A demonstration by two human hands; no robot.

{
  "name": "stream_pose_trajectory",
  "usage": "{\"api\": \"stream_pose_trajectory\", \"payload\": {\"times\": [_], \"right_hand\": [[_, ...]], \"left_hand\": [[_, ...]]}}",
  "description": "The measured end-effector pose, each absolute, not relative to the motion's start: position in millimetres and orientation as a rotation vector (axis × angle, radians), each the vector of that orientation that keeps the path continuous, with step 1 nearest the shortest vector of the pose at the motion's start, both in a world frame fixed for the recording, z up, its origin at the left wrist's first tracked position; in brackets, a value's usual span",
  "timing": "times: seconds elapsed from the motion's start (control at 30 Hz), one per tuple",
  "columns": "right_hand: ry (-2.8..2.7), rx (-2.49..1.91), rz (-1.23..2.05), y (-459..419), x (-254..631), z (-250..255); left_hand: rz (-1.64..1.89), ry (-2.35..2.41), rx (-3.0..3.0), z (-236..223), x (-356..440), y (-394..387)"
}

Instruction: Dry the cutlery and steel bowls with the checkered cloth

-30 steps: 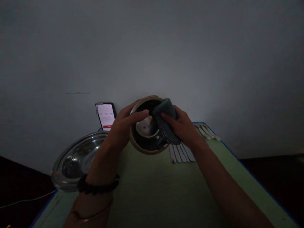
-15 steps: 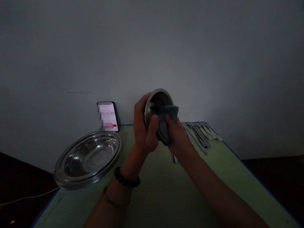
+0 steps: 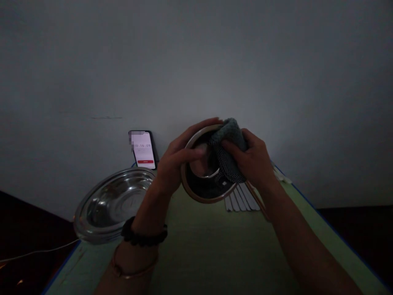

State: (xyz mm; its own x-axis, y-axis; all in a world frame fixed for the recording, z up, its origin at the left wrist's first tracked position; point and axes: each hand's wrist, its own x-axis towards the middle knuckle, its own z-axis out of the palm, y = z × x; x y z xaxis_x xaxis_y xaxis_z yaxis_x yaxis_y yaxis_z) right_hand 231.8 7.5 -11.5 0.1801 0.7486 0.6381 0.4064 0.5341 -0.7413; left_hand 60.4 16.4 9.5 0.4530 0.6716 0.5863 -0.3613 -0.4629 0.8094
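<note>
A round metal bowl (image 3: 201,190) is held up above the table, its hollow side turned toward me. My left hand (image 3: 178,157) grips it from the left, thumb inside the rim and fingers behind the far edge. In my right hand (image 3: 250,157) is a folded grey-green cloth (image 3: 231,162), pressed over the bowl's right rim and partly into it. The cloth covers that side of the bowl, and the right fingertips are partly hidden behind it.
Stacked wide metal basins (image 3: 104,205) stand at the left of the green table (image 3: 199,254). A lit phone (image 3: 144,149) leans on the wall behind them. Flat metal handles (image 3: 241,198) and other cutlery lie at the right, partly behind my right arm. A blue strip edges the table.
The bowl has turned to face me more fully and dropped slightly. My right hand and the cloth have shifted right, from inside the bowl to its right rim.
</note>
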Motion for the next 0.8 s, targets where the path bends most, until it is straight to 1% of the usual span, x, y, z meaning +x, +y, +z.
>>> {"api": "stream_pose_trajectory", "payload": {"times": [0.07, 0.13, 0.2, 0.33, 0.37, 0.43, 0.53, 0.7, 0.8], "right_hand": [[-1.296, -1.057, 0.293, 7, 225, -13], [-1.121, -1.034, 0.363, 6, 215, -19], [-0.962, -0.977, 0.552, 6, 200, -26], [-0.690, -0.821, 1.039, 3, 172, -39], [-0.653, -0.801, 1.117, 4, 169, -42], [-0.643, -0.798, 1.168, 7, 169, -47], [-0.793, -0.859, 1.045, 15, 185, -50], [-1.306, -0.992, 0.640, 17, 217, -32], [-1.408, -1.053, 0.403, 12, 225, -19]], "left_hand": [[1.300, 0.269, 1.696, 10, 63, 13], [1.440, 0.287, 1.722, 9, 67, 8], [1.614, 0.292, 1.734, 5, 71, 3], [1.923, 0.326, 1.782, -8, 81, 3], [1.958, 0.353, 1.809, -12, 82, 6], [1.973, 0.397, 1.858, -16, 82, 14], [1.868, 0.413, 1.859, -14, 72, 27], [1.431, 0.409, 1.712, 4, 53, 29], [1.301, 0.353, 1.694, 9, 52, 25]]}}
